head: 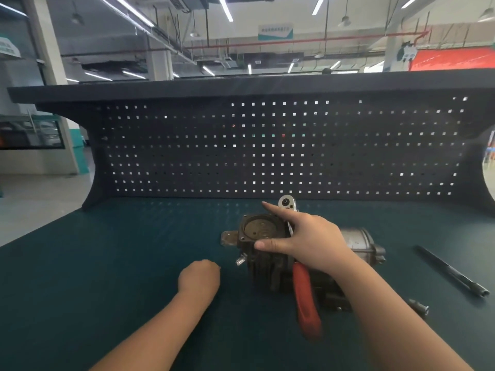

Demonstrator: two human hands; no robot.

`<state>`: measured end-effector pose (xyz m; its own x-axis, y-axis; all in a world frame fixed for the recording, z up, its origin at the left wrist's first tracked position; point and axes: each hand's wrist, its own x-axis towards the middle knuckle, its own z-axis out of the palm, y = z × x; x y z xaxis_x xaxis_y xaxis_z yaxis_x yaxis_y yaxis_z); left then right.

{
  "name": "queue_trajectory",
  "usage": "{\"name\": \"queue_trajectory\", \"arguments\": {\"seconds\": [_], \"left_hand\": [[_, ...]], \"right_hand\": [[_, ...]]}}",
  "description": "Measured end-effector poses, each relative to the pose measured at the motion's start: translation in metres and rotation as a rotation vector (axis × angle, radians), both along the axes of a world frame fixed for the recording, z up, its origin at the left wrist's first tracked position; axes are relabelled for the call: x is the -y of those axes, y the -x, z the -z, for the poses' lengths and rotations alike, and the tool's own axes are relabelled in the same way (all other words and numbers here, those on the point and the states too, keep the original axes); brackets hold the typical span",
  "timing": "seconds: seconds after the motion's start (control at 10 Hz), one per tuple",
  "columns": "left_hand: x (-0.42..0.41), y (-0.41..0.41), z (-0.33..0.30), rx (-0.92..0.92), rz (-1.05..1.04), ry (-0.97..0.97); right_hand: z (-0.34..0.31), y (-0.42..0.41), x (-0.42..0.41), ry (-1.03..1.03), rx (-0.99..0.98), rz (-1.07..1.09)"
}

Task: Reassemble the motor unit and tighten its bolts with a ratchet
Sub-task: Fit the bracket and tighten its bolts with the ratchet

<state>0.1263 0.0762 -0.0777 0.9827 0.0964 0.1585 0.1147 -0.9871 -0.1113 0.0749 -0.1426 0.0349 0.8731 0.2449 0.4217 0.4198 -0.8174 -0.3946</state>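
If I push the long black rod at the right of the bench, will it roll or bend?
The long black rod looks round and slim, lying bare on the flat green mat, so a sideways push would probably roll it. It appears to be metal, so likely stiff.

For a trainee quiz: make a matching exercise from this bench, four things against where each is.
Things:
1. ratchet
2. left hand
3. long black rod
4. loose bolt

Places:
A. far right on the mat, lying at an angle
B. near the right forearm, close to the rod's near end
C. across the motor, under the right hand
D. on the mat left of the motor, fingers curled

Pairs: 1-C, 2-D, 3-A, 4-B
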Motion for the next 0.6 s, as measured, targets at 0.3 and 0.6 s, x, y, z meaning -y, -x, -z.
{"name": "queue_trajectory", "arguments": {"seconds": [0.3,0.6], "left_hand": [[0.006,0.033,-0.081,0.152,-0.289,2.599],[0.064,0.062,-0.078,0.522,0.058,1.329]], "right_hand": [[0.001,-0.002,0.004,-0.103,-0.019,0.006],[-0.013,0.013,0.017,-0.756,-0.064,-0.243]]}}
